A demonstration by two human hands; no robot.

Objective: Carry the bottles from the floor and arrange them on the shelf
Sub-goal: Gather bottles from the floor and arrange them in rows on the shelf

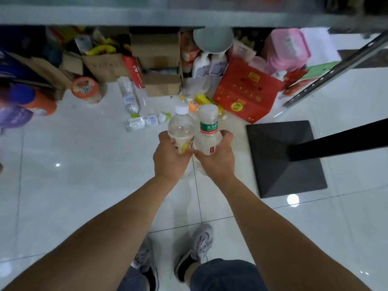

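The left hand (171, 158) grips a white-capped bottle (180, 127) and the right hand (216, 159) grips a green-labelled bottle (207, 124), both upright and touching side by side above the tiled floor (84, 175). At 11 o'clock from the hands two clear bottles (147, 121) lie on their sides. A red box (245, 93) sits at 1 o'clock, a black square base (283, 158) at 3 o'clock and the shelf edge (126, 17) at 12 o'clock.

Glossy white floor tiles (63, 185) show bright light reflections, a black square pedestal base (270, 164) stands at right, and cardboard boxes (155, 51) crowd the upper frame.
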